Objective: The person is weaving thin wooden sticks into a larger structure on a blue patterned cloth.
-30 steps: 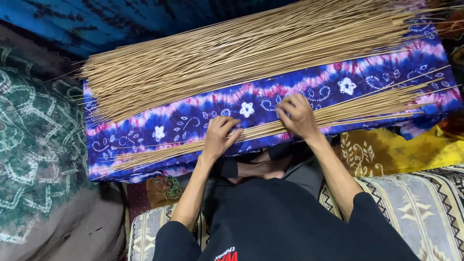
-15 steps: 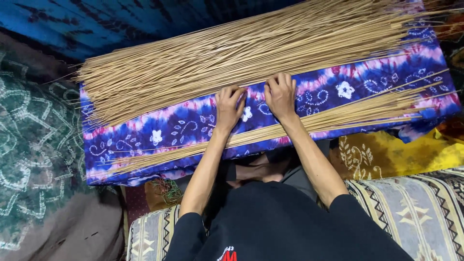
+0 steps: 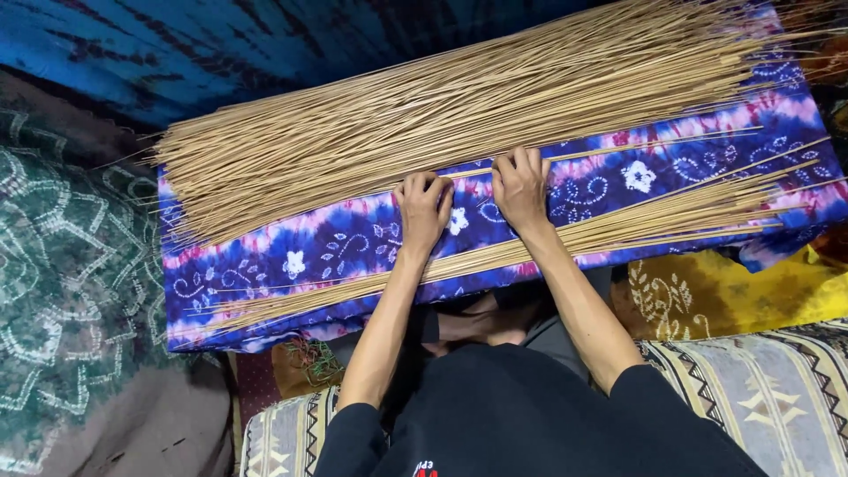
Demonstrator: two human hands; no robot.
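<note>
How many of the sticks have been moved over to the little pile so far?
Only a few: the thin row of tan sticks near the body is small. In hand: the left hand and right hand rest at the edge of the big heap of tan sticks on the blue-purple tie-dye cloth. Most sticks lie in that heap.

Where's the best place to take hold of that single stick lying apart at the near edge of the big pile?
Probably pinch the loose stick at its middle, just right of the right hand, coming from the near side. It lies flat on the tie-dye cloth, clear of the big pile, fingertips reaching it.
</note>
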